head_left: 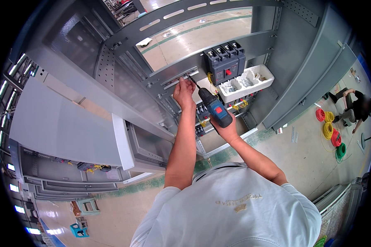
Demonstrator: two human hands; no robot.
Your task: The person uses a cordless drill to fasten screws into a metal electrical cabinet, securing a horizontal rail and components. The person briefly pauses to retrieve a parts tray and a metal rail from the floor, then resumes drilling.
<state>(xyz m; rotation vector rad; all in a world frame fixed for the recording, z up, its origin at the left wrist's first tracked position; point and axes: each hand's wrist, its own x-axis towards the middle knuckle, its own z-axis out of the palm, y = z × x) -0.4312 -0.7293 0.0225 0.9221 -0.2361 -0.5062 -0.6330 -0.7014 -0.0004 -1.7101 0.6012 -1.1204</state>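
Centre frame: right hand (226,128) wrapped closed around the grip of a blue-and-black cordless drill with a red switch (213,108), its thin dark bit (192,80) angled up-left toward a slotted grey metal cross rail (181,78) of an open grey steel electrical cabinet frame (111,66). Left hand (184,91) raised just left of the drill, fingertips pinched at the bit tip against the rail; whatever small part it pinches is too small to tell. Right of the rail, upper centre, a dark grey three-pole moulded breaker block (226,61) is mounted, and just beside it to the right sits a white plastic compartment tray of small hardware (246,84). Below the drill, small terminal parts with yellow wires (240,105). Far right on the floor, coils of red, yellow and green wire (332,131), with another person crouching (354,106) near them. Lower left, blue plastic stools (80,224).
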